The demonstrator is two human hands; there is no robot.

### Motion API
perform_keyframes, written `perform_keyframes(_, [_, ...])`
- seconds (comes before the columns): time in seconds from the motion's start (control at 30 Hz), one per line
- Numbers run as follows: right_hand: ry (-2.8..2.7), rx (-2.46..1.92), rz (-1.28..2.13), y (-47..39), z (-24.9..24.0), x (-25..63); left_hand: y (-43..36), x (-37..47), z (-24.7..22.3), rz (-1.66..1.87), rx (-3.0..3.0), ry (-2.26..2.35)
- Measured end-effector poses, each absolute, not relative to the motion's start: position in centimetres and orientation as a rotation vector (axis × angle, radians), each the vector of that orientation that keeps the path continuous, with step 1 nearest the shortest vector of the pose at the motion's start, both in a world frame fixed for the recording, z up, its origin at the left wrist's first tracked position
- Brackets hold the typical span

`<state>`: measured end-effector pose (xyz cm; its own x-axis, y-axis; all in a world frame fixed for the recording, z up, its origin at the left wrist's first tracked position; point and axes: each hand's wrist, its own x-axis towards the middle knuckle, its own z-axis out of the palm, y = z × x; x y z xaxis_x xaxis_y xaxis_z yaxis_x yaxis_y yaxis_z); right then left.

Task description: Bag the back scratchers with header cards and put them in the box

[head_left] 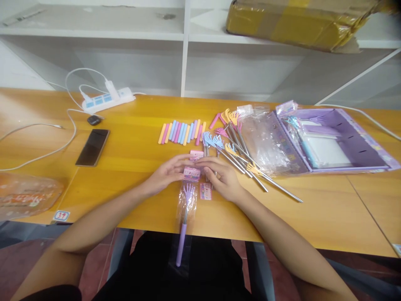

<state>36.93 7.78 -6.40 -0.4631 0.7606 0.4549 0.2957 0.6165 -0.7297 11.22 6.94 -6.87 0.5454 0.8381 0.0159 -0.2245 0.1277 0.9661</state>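
Note:
A purple back scratcher (181, 242) lies in a clear plastic bag (193, 205), its handle reaching past the table's front edge. At the bag's top is a pink and purple header card (191, 174). My left hand (164, 173) has its thumb at the card's left edge and its fingers over the top, closed on it. My right hand (223, 177) reaches in from the other side, fingers stretched out along the card's top edge, thumb apart from it. Another small card (206, 191) lies below my right hand, and one more card (196, 155) shows just beyond my fingertips.
Pastel handle tubes (178, 133) lie in a row behind my hands. Metal scratcher rods (241, 154) with coloured hand-shaped ends are piled to the right, beside plastic bags (263, 138) and an open purple box (344, 138). A phone (93, 147) and power strip (108, 100) are at left.

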Motion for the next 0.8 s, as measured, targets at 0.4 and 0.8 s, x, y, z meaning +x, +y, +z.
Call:
perform_keyframes(0.4, [-2.081,-0.691,0.727,7.3,-6.0,37.0,7.2,11.4,-8.3,0.69,1.33,0.823])
perform_keyframes(0.8, [-2.164,-0.576,0.724,7.5,-6.0,37.0,7.2,11.2,-8.2,0.657,1.346,0.791])
